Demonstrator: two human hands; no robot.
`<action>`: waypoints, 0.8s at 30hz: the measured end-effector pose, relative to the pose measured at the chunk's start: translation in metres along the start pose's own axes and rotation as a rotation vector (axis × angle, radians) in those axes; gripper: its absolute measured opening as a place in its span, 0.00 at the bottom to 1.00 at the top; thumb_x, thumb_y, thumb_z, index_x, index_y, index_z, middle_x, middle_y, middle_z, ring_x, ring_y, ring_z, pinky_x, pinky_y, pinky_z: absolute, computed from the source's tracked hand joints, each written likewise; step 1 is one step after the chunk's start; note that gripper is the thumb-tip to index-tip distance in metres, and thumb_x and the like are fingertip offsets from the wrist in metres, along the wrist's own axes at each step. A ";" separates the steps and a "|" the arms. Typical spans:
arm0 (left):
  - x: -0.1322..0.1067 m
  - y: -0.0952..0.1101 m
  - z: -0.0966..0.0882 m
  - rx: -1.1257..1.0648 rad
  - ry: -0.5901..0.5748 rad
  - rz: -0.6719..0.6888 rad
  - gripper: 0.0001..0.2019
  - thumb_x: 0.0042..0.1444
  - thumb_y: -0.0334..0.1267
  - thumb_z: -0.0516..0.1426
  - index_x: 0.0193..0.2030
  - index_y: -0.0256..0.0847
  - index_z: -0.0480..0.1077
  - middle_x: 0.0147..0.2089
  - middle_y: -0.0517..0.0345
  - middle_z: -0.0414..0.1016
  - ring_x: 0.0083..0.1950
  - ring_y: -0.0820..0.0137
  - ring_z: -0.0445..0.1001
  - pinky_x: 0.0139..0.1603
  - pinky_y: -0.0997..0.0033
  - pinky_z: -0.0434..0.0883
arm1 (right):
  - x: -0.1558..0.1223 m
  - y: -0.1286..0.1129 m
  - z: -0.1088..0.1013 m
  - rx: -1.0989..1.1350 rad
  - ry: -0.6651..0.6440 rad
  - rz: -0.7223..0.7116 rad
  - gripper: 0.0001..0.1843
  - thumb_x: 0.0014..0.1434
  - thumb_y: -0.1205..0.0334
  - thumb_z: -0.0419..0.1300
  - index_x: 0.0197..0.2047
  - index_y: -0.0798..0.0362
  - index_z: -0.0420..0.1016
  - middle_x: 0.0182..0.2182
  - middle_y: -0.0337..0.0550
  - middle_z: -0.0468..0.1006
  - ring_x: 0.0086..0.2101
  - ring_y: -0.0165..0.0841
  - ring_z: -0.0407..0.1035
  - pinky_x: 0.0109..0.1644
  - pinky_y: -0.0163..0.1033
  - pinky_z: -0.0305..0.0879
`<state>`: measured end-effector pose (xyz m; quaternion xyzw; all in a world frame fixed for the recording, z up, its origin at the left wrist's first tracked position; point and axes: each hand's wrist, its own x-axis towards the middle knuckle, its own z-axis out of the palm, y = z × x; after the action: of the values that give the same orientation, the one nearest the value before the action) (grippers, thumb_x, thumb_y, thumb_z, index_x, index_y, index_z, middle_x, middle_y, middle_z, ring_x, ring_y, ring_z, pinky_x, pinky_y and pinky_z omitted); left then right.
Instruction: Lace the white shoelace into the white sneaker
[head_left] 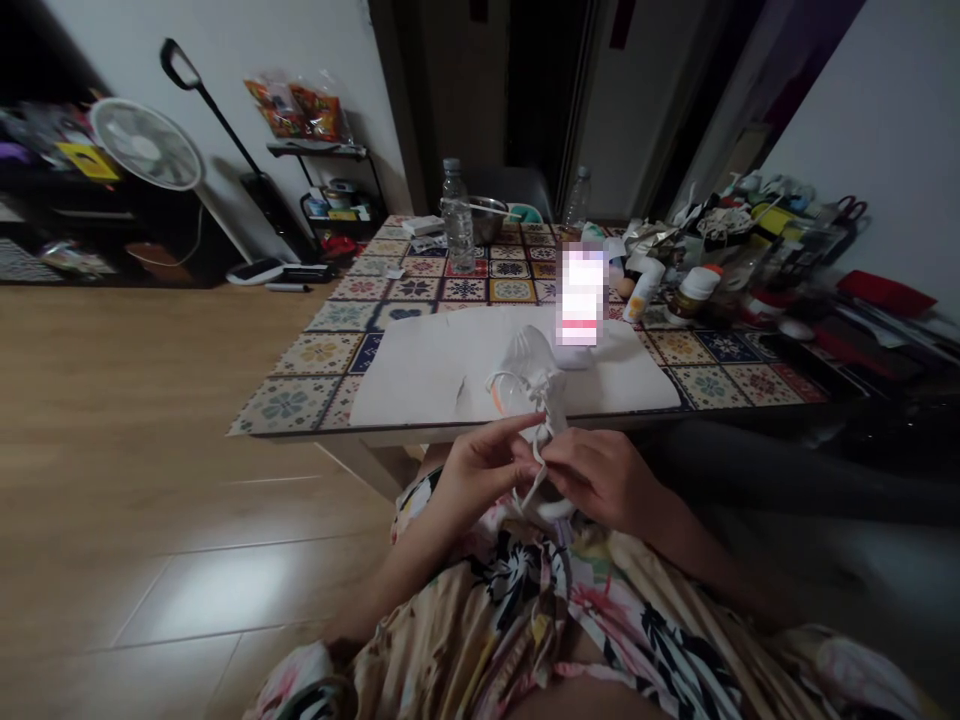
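A white sneaker [534,372] with white laces rests partly on my lap and against the table's front edge. My left hand [480,468] pinches a lace at the shoe's near side, fingers closed. My right hand [600,478] is closed on the lace too, close beside the left, just below the shoe's tongue. A white sheet of paper [442,365] lies on the table under the shoe's far end.
The table [330,350] has a patterned tile cloth. On it stand two plastic bottles [456,215], a metal bowl [487,215], a blurred box [583,297] and much clutter at right [750,250]. A fan [146,145] and shelf [330,190] stand beyond the wood floor.
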<state>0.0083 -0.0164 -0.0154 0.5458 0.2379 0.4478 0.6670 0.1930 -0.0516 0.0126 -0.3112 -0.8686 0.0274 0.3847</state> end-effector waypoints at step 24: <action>-0.003 0.003 0.002 0.214 0.029 0.168 0.12 0.49 0.42 0.70 0.26 0.36 0.76 0.29 0.55 0.77 0.32 0.71 0.74 0.36 0.75 0.71 | -0.006 -0.002 0.013 0.143 0.226 0.083 0.07 0.63 0.69 0.55 0.34 0.51 0.72 0.27 0.39 0.75 0.27 0.29 0.69 0.32 0.34 0.65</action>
<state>0.0072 -0.0198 -0.0132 0.6254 0.2474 0.4820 0.5616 0.1864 -0.0540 -0.0002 -0.3196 -0.8018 0.0700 0.5000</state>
